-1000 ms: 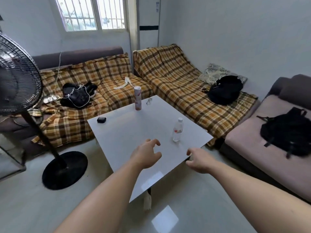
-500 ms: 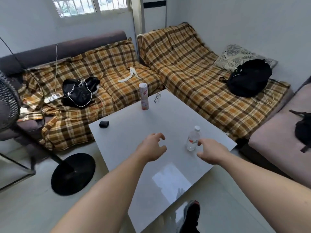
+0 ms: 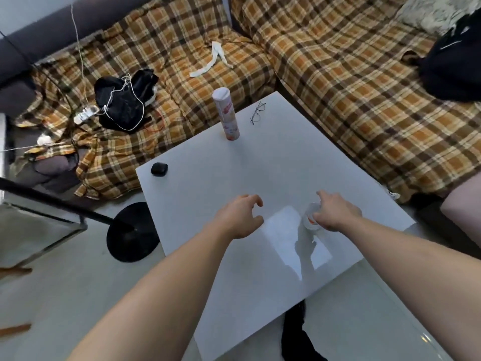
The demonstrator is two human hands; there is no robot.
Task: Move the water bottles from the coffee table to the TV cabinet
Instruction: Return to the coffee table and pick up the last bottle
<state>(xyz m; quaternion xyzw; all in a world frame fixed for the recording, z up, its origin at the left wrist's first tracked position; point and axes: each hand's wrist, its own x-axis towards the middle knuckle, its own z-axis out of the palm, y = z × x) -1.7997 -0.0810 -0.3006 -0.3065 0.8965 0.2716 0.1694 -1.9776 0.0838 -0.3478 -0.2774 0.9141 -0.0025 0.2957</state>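
Right of centre in the frame, the right hand (image 3: pixel 335 214) reaches over the top of the small clear water bottle (image 3: pixel 310 219), which stands upright on the white table (image 3: pixel 234 178) toward its right-hand corner. The fingers (image 3: pixel 326 198) curl around the bottle's neck and cap, touching it; whether the grip is fully closed I cannot tell, since the hand hides most of the bottle. The left hand (image 3: pixel 240 217) hovers at centre frame above bare table, its grip half-open with fingers loosely curved, holding nothing. Higher up stand a tall pink canister (image 3: pixel 226 114), a pair of glasses (image 3: pixel 258 113) just right of it, and a small black case (image 3: pixel 159 169) at the table's left corner
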